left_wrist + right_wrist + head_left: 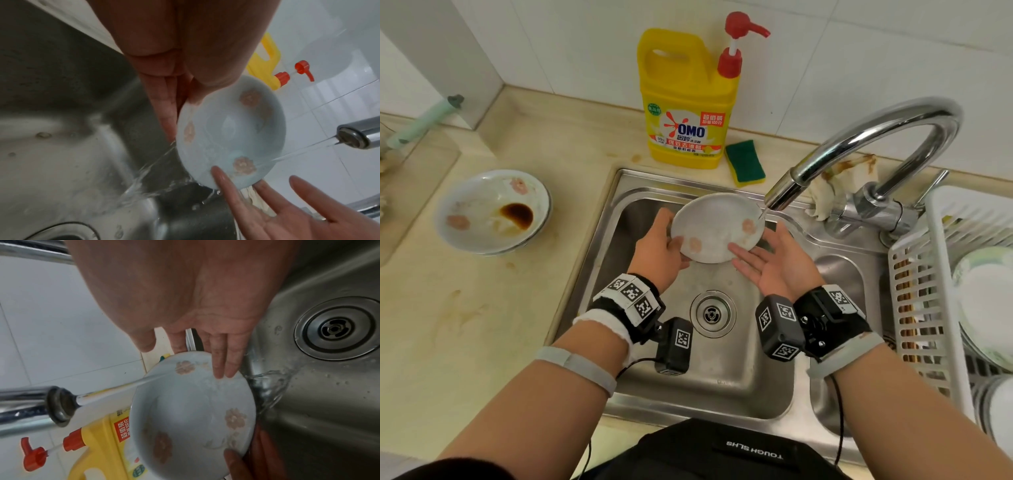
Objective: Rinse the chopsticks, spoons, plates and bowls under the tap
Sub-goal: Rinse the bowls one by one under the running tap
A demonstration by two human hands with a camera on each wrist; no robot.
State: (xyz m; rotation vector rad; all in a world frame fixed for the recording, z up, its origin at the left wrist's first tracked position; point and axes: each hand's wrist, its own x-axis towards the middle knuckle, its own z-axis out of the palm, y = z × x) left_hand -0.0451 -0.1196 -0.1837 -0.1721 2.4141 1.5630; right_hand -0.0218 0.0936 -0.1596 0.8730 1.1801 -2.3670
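Open basin floor is left around the drain (712, 313) of the sink (599, 219), below both wrists. The way to the right is barred by the tap (873, 137) arching overhead and the white rack (914, 308); the back rim is crowded by the detergent bottle (685, 102) and sponge (745, 162).

Left wrist band (628, 298): black, faced with white plates printed with square black-and-white codes.
Left wrist camera (674, 345): a black box, coded on its upper face, with a thin black cable running from it.
Left forearm: wrapped in white gauze (604, 325) and a grey strap (575, 366).
Right wrist camera (777, 327): a black box with coded faces, fixed by a screwed black bracket.
Right forearm: a grey strap (849, 353), a black cable hanging below it.
Torso: black garment lettered "TOUGH SLHS".
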